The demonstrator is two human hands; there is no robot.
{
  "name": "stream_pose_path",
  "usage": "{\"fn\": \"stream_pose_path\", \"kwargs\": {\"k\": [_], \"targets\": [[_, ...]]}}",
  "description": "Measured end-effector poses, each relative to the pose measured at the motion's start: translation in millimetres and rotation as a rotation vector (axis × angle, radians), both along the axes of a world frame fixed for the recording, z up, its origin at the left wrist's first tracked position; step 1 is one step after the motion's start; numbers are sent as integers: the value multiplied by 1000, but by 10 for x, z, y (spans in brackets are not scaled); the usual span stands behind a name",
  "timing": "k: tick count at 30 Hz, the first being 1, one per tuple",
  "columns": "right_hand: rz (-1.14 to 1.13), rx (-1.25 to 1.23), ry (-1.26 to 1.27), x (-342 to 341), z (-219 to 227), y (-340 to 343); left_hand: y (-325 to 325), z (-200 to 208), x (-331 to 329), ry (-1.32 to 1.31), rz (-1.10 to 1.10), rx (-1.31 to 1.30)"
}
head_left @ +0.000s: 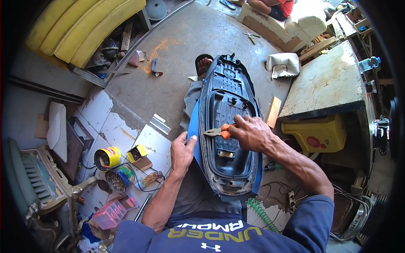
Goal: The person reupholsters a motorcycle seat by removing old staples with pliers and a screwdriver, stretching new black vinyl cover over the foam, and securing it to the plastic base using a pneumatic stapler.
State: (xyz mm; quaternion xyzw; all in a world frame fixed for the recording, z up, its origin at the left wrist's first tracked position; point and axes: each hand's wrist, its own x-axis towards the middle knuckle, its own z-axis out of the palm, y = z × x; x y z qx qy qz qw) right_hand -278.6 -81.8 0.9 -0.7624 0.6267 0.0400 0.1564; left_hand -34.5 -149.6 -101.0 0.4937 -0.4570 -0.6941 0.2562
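Note:
A motorcycle seat [232, 95] lies upside down across my lap, its black ribbed plastic base facing up. Blue cover material [194, 120] wraps its left side and hangs loose along that edge. My left hand [182, 154] is closed on this blue edge, thumb on top. In my right hand [253, 134] are pliers [214, 132] with orange handles, held over the base. Their jaws point left and lie at the rim of the base, close to the blue material. Whether they grip anything there is too small to tell.
Left of me stand a yellow can [107, 157], a tin of small metal pieces [120, 178] and a pink plastic box [110, 214]. At right are a worn table [322, 82], a yellow container [316, 133] and a green coiled hose [262, 214]. Another person [270, 7] sits at the back.

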Motion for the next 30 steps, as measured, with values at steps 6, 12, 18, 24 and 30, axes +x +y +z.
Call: {"fn": "stream_pose_path", "kwargs": {"k": [6,12,18,24,30], "targets": [[-199,155,-311,-46,-247,134,-31,56,-46,-94,-62,-80],[-613,-177,-680,57,-664,310,-25,34,16,-14,-88,-24],[-938,58,-66,-267,-605,-291,-6,102,-57,-27,-91,-111],[-895,219,11,-145,-640,-251,-117,220,-254,-326,-143,-236],[-1016,-160,-269,-266,-671,428,-497,-19,-462,-411,-221,-385]]}}
